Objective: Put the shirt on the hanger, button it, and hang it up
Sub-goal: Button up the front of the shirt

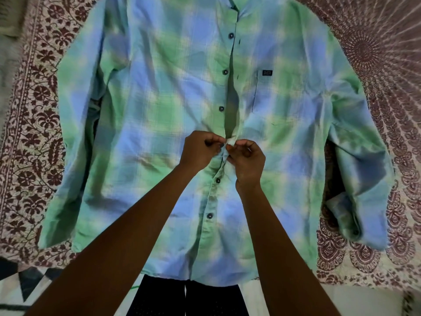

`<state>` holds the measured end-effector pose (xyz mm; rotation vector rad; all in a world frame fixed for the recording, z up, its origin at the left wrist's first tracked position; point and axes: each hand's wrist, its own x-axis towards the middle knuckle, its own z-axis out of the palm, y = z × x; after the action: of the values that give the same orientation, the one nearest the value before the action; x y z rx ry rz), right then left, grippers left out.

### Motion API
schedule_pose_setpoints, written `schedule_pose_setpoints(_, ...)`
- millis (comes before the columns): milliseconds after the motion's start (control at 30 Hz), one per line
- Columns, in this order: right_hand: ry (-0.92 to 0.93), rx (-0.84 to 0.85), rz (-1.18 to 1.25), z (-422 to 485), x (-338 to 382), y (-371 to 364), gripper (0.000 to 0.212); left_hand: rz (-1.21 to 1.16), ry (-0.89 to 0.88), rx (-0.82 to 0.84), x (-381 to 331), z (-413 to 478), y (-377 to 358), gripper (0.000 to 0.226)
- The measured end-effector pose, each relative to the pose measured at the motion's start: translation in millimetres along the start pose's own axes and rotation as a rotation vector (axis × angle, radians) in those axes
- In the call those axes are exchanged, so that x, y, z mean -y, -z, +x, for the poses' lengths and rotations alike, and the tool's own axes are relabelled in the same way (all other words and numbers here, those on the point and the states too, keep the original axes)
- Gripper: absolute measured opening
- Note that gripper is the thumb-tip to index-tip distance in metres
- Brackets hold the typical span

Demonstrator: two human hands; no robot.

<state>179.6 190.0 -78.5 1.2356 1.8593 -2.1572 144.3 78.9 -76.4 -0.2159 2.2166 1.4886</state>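
Observation:
A green and blue plaid shirt (159, 110) lies flat, front up, on a patterned bedspread, collar at the far end. Its placket is joined at the two lower dark buttons and gapes open above my hands, where three buttons sit unfastened. My left hand (200, 151) pinches the left edge of the placket at mid-chest. My right hand (247, 160) pinches the opposite edge, and the fingertips of both hands meet over a small fold of cloth. The button between them is hidden. No hanger shows; the collar area is cut off at the top.
The maroon and white bedspread (29, 133) spreads on both sides of the shirt. Both sleeves lie folded along the shirt's sides. The near bed edge, a geometric-patterned cloth (27, 286) and my dark trousers (205, 299) show at the bottom.

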Motion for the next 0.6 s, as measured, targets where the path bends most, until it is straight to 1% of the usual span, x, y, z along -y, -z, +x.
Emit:
schedule_pose_setpoints(100, 0.046, -0.059, -0.002, -5, -4, -3, 0.031, 0.128, -0.010, 0.035, -3, -1, -3, 0.022)
schedule_pose_setpoints(167, 0.067, -0.077, -0.005, -7, -8, -5, 0.035, 0.166, 0.003, 0.061, -3, -1, -5, 0.025)
schedule_pose_setpoints(233, 0.082, -0.107, -0.041, -7, -11, -7, 0.038, 0.139, 0.015, 0.064, -4, 0, -5, 0.024)
schedule_pose_setpoints(300, 0.097, -0.137, -0.084, -5, -12, -9, 0.040, 0.072, 0.028, 0.037, -3, 1, -5, 0.019)
schedule_pose_setpoints(367, 0.100, -0.147, -0.093, -4, -14, -10, 0.041, 0.011, 0.038, 0.008, -2, 2, -3, 0.012)
schedule_pose_setpoints(467, 0.085, -0.141, -0.085, -2, -15, -10, 0.040, -0.011, 0.050, 0.003, -1, 3, -2, 0.009)
schedule_pose_setpoints(600, 0.043, -0.099, 0.047, -2, -15, -9, 0.036, 0.001, 0.025, -0.035, -1, 2, -5, 0.007)
